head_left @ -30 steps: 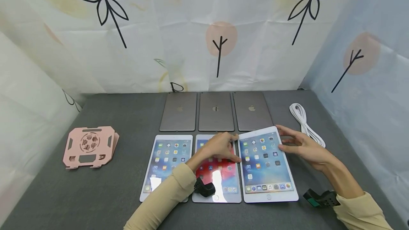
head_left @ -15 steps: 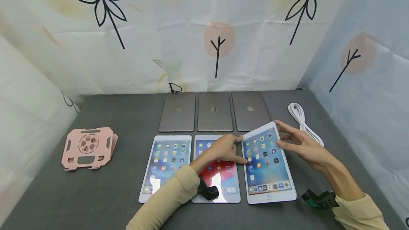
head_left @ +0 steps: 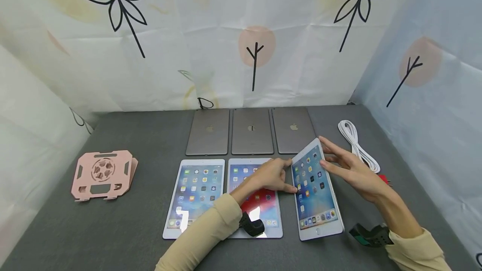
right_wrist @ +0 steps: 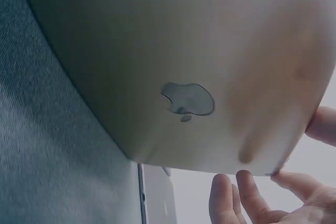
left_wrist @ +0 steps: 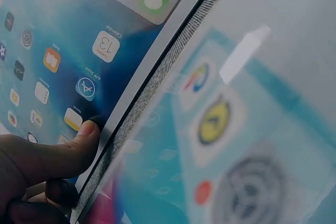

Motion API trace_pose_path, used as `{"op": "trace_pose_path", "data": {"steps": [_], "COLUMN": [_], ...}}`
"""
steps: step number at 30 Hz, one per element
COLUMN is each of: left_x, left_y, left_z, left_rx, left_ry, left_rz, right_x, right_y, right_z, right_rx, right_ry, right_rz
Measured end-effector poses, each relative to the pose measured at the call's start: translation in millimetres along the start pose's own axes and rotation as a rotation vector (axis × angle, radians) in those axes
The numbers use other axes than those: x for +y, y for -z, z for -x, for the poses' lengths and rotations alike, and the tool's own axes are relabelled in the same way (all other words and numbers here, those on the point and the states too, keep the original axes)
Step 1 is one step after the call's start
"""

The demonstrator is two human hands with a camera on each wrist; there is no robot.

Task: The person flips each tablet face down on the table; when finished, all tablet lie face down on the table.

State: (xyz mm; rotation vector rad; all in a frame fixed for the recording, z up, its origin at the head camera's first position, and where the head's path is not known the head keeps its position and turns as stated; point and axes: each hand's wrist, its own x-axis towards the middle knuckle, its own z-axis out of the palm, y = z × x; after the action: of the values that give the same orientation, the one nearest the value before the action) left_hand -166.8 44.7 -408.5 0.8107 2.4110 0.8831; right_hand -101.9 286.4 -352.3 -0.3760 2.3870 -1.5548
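Note:
A white-framed tablet (head_left: pixel 314 191) with a lit screen is tilted up, its right side higher than its left. The left hand (head_left: pixel 274 175) pinches its left edge, thumb on the screen side, also seen in the left wrist view, where the thumb (left_wrist: pixel 68 153) lies over the bezel. At the upper right corner the right hand (head_left: pixel 354 170) grips the tablet between thumb and fingers. In the right wrist view the tablet's back (right_wrist: pixel 157 51) with a logo faces the camera. Two more lit tablets lie flat at left, one (head_left: pixel 196 195) uncovered, the other (head_left: pixel 273 212) partly under the left forearm.
Three grey tablets (head_left: pixel 208 133) (head_left: pixel 252 133) (head_left: pixel 293 131) lie face down in a row behind. A pink stand (head_left: pixel 102 175) lies at the left. At the right are a coiled white cable (head_left: pixel 354 141) and a small red item (head_left: pixel 384 179). Fabric walls enclose the dark table (head_left: pixel 124 229).
The held tablet has tilted up further on its right side and shifted slightly right. The left hand has moved right with it; the red item has come into view behind the right hand.

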Motion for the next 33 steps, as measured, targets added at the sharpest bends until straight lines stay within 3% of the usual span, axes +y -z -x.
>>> {"op": "trace_pose_path", "data": {"steps": [4,12,20,27,33], "left_x": [-1.6,-7.2,0.9,9.4,4.7], "left_y": [0.1,9.8,32.9,46.5,48.9], "left_z": [-0.3,4.9,15.9,24.4,27.4], "left_rx": [0.004,-0.014,-0.042,-0.057,-0.061], "left_ry": [-0.012,-0.142,-0.129,-0.174,-0.171], "left_rz": [0.029,0.178,0.452,0.492,0.525], "right_x": [-3.2,-6.9,-5.8,-3.9,5.0], "right_y": [-7.2,-18.7,-24.8,-32.4,-40.5], "right_z": [-4.2,-9.4,-13.4,-18.8,-25.1], "right_rx": [-0.019,-0.036,-0.050,-0.093,-0.186], "right_ry": [0.021,0.016,-0.008,-0.014,-0.076], "right_rz": [-0.026,-0.069,-0.076,-0.058,0.001]}}
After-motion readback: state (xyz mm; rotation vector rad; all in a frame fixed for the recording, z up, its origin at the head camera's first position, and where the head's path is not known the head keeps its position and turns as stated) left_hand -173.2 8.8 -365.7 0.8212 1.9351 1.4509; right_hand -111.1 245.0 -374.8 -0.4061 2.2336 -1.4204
